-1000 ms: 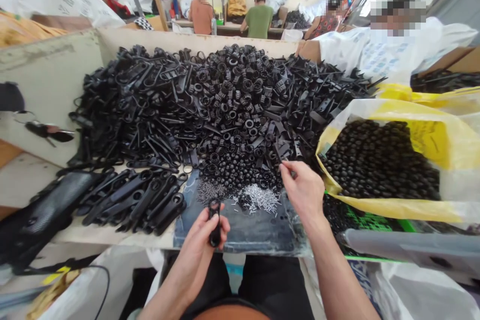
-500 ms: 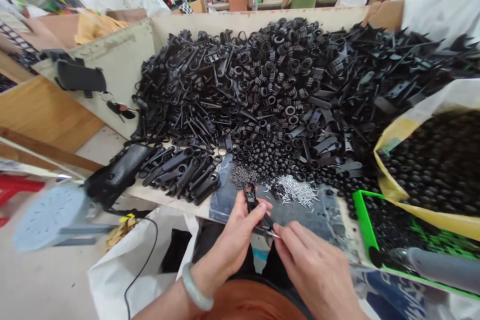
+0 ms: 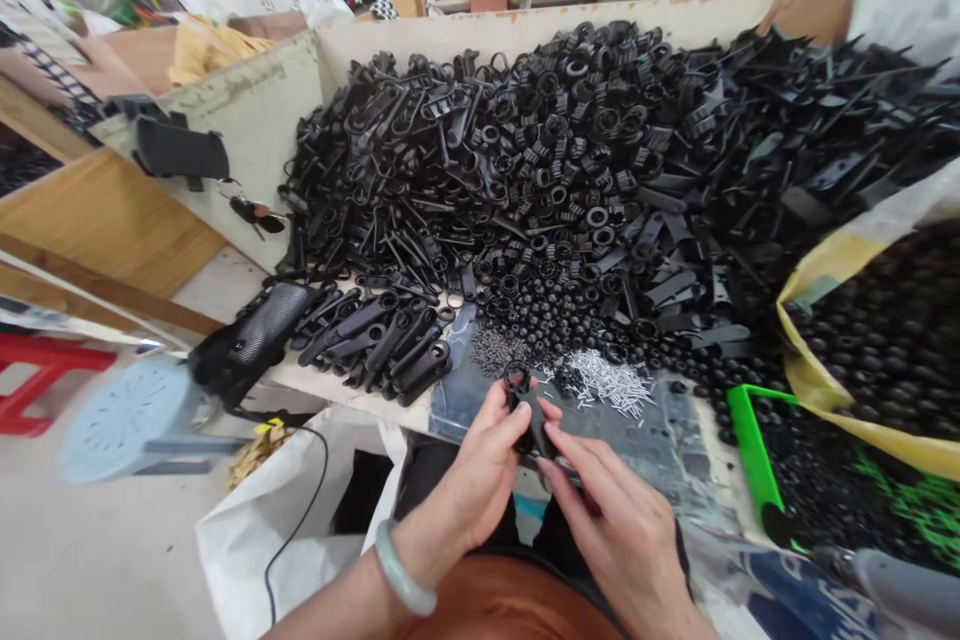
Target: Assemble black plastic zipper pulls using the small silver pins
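My left hand (image 3: 480,455), with a pale bangle on its wrist, is closed around a black plastic part with a ring at its top (image 3: 534,425). The part slants over the front edge of the work surface, ring end away from me. My right hand (image 3: 619,510) grips the lower right end of the same part between thumb and fingers; anything small between those fingertips is hidden. Just beyond the hands lie a heap of silvery pins (image 3: 609,382) and a pile of small dark grey pieces (image 3: 499,350). Black balls (image 3: 555,310) spread behind them.
A large heap of black plastic parts (image 3: 465,160) fills the pale bin. Ringed handles (image 3: 382,345) lie in a row at left, beside a black mesh-covered object (image 3: 266,330). At right are a yellow-edged sack (image 3: 817,290) and a green tray (image 3: 750,450). People work beyond.
The black part has turned in my left hand, showing its broad face. My right fingers have moved up along it, and the silvery tip seen at its lower end is now out of sight.
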`<action>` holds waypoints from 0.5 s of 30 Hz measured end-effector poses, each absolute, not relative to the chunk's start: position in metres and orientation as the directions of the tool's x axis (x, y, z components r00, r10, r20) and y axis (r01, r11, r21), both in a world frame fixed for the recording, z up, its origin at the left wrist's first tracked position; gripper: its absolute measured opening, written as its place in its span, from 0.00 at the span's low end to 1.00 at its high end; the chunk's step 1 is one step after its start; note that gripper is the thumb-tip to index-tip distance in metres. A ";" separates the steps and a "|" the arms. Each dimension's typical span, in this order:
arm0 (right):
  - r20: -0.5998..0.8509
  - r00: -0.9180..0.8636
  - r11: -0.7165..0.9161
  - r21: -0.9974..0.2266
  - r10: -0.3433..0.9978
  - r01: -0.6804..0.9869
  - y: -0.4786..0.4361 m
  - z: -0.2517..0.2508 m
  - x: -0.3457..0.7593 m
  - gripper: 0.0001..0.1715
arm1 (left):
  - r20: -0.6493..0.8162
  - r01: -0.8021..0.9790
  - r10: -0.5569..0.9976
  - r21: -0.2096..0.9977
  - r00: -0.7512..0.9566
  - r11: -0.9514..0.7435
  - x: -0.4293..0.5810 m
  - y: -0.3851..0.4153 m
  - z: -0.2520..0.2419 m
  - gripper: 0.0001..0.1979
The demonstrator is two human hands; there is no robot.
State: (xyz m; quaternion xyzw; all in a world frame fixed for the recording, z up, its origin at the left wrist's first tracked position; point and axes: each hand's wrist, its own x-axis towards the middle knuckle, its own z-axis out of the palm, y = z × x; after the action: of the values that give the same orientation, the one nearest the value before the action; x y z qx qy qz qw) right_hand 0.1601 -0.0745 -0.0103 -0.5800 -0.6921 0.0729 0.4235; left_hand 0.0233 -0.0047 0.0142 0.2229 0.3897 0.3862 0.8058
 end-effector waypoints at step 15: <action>0.544 0.077 0.344 -0.627 0.836 0.699 -0.077 -0.003 0.153 0.17 | -0.436 -0.431 0.804 0.685 0.404 0.587 0.029 -0.015 0.018 0.15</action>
State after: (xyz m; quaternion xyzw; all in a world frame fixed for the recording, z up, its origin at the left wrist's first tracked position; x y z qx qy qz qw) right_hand 0.1531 -0.0769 -0.0035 -0.5681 -0.6754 0.0737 0.4645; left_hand 0.0288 -0.0148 0.0179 0.2409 0.3871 0.3850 0.8024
